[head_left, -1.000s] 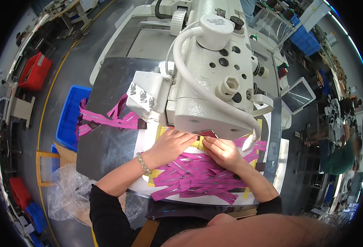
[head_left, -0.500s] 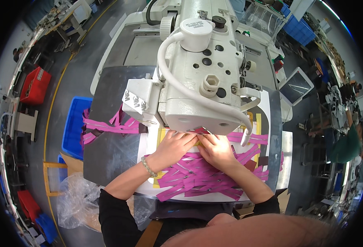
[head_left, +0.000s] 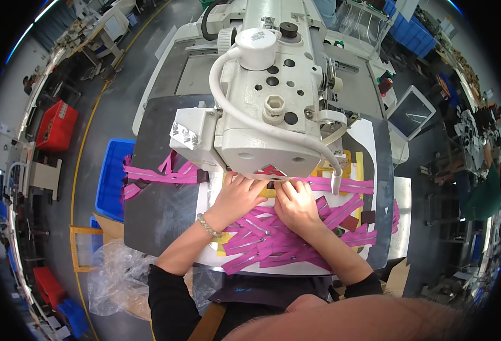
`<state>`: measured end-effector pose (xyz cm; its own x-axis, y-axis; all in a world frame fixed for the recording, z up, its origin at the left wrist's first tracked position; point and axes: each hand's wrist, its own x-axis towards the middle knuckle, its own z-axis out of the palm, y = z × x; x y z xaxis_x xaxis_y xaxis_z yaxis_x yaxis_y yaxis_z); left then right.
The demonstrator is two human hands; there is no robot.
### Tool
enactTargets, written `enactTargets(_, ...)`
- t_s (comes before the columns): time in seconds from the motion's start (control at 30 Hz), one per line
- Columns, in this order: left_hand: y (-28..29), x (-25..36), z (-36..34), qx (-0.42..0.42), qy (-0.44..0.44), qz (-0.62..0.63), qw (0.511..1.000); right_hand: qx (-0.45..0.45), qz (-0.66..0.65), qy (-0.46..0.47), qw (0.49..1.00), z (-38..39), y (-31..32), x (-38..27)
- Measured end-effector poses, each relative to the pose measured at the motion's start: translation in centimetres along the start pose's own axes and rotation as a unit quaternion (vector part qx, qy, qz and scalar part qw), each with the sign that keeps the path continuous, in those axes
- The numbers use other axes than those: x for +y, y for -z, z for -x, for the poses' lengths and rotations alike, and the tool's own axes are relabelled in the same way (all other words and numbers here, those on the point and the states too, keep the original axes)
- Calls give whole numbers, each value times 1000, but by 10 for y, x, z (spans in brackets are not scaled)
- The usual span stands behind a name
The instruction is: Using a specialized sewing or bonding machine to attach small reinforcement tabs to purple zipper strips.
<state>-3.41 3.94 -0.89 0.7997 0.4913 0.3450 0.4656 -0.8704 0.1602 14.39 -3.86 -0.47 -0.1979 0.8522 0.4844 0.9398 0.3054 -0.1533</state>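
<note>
My left hand (head_left: 236,198) reaches under the front of the white sewing machine head (head_left: 270,145), its fingers stretched out and slightly apart. The machine head partly hides its fingertips. Beside it, my right hand (head_left: 297,206) has its fingers bent and close together at a magenta zipper (head_left: 341,184), which runs off to the right. Some of these fingertips are hard to make out. Dark metal shows in the small gap between both hands. Beneath my wrists and right forearm spreads a loose heap of magenta zippers (head_left: 262,244) with dark end patches.
More magenta zippers (head_left: 162,175) lie left of the machine, hanging over a blue bin (head_left: 111,187). A yellow clamp plate (head_left: 324,172) sits behind my right hand. A tablet-like screen (head_left: 411,112) stands at right. Clear plastic wrapping (head_left: 114,278) is bunched at lower left.
My hands have drawn slightly apart, and the left fingers are straighter. The zipper by my right hand now shows as one long strip to the right. The whole view has shifted a little.
</note>
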Motion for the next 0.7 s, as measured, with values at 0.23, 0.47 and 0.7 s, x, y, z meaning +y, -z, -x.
enactTargets(0.23,-2,18,-6,-69,72,-50,994,0,8,1,1000,3,-3,2)
enactTargets(0.47,-7,17,-6,-57,94,-17,994,-17,7,4,1000,3,-2,5)
enactTargets(0.7,-1,19,0,-31,74,16,997,-8,35,7,999,8,-8,2)
